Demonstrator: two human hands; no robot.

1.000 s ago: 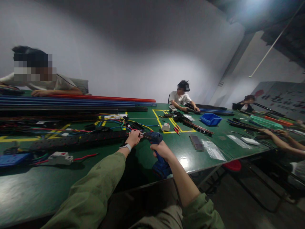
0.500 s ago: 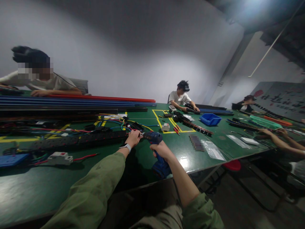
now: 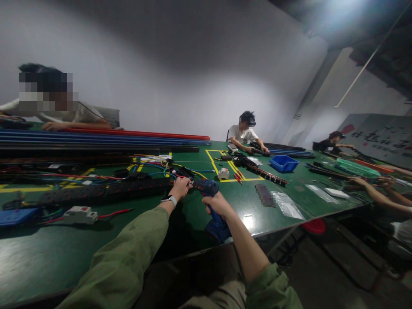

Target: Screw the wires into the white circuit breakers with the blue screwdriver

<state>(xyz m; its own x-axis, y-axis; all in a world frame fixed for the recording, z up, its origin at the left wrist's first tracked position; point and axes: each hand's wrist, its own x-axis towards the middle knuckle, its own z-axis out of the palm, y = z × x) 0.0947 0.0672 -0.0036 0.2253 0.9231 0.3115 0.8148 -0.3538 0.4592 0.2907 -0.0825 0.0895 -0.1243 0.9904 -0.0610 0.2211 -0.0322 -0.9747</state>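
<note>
My right hand (image 3: 216, 204) is wrapped round the grip of a blue cordless drill (image 3: 209, 187), held upright with its nose pointing left. At the drill's tip, my left hand (image 3: 180, 188) is closed at the right end of a long black socket strip (image 3: 106, 191). Its fingers hide what lies between them. Coloured wires (image 3: 154, 161) and a small black part (image 3: 185, 172) lie just behind that hand. A white circuit breaker (image 3: 80, 215) with a red lead rests in front of the strip, beside a blue piece (image 3: 17, 216).
Blue and red rails (image 3: 128, 135) lie along the back of the green table (image 3: 135, 240). A second breaker (image 3: 223, 173), a blue bin (image 3: 283, 163), a phone-like dark slab (image 3: 265, 195) and plastic bags (image 3: 288, 205) are to the right. Several co-workers sit around the table.
Both my hands and the drill stay almost in place. At the far right, a co-worker has raised an arm and shifted; the nearer co-worker's hands there have moved slightly.
</note>
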